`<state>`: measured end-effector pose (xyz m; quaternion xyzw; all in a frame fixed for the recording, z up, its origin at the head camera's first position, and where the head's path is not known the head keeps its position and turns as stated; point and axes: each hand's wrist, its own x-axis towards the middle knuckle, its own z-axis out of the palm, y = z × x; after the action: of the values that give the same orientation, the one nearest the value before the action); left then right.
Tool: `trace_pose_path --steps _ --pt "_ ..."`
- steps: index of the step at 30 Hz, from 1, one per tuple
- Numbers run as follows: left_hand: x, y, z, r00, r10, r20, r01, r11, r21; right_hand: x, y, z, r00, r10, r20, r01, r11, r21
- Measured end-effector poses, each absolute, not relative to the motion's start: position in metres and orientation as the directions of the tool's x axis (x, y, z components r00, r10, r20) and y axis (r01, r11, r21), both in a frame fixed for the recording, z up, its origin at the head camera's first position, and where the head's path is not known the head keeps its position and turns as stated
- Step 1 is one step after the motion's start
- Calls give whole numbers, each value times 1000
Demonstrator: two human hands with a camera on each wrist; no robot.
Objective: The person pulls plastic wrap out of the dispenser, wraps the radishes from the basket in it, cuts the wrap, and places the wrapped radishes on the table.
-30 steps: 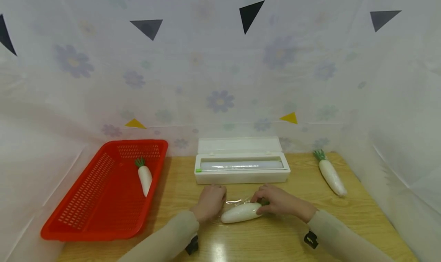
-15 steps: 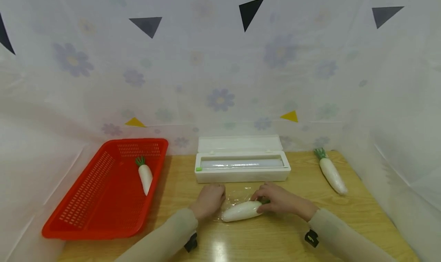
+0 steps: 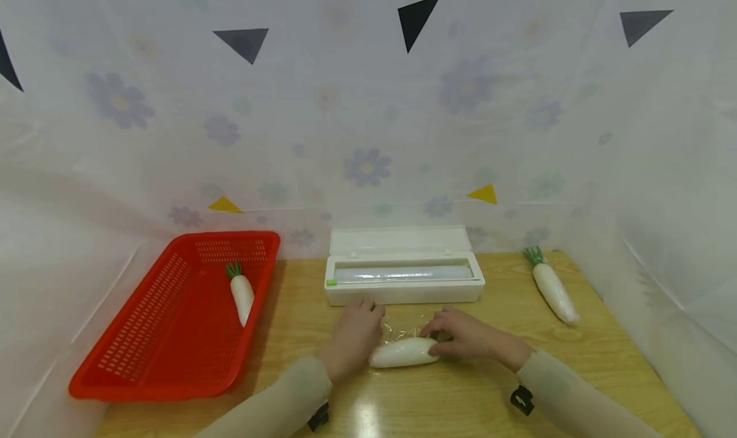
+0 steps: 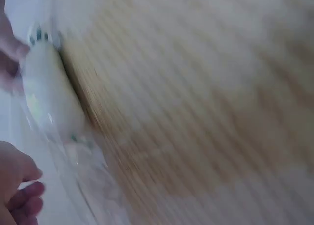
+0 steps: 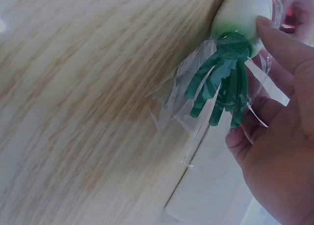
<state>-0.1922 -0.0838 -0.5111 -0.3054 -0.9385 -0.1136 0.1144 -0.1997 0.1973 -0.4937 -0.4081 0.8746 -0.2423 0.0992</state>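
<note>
A white radish (image 3: 405, 352) with green stalks (image 5: 223, 82) lies on the wooden table, loosely covered in clear cling film (image 5: 179, 95). At its leafy end my right hand (image 3: 463, 334) grips it, thumb on the white body and fingers curled on the far side by the film. My left hand (image 3: 356, 332) is at the tapered end, beside the film. In the left wrist view the fingers of my left hand (image 4: 22, 188) are loosely bent, with no film visible between thumb and fingertips. The film trails past the tapered end there.
Behind the hands stands a white cling film box (image 3: 405, 294), lid raised, roll inside. A red basket (image 3: 167, 396) on the left holds another radish (image 3: 242, 297). At the right of the table (image 3: 501, 399) lies a film-wrapped radish (image 3: 554, 291).
My left hand has moved slightly forward and right, closer to the radish's tapered end, its fingers less tightly curled. The film behind the radish has bunched up. My right hand stays put.
</note>
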Motion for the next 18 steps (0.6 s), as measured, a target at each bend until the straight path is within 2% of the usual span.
trace_pose_path --steps 5,8,10,13,16,18 --pt "-165 -66 -505 -661 664 350 729 679 87 -205 200 -498 -638 -769 25 -672 542 -505" --pt "-155 -62 -507 -627 700 341 752 658 32 -208 200 -498 -635 -772 16 -673 543 -503" --pt "-152 -61 -509 -635 695 336 747 663 40 -208 200 -498 -629 -777 14 -684 545 -485" --pt "-154 -60 -512 -665 664 341 735 664 140 -206 199 -495 -612 -789 47 -737 548 -397" --pt "-157 -60 -513 -699 630 339 714 641 280 -203 194 -491 -584 -800 138 -798 535 -277" --pt "-159 -61 -512 -720 611 330 694 631 346 -199 189 -488 -539 -812 225 -841 505 -193"
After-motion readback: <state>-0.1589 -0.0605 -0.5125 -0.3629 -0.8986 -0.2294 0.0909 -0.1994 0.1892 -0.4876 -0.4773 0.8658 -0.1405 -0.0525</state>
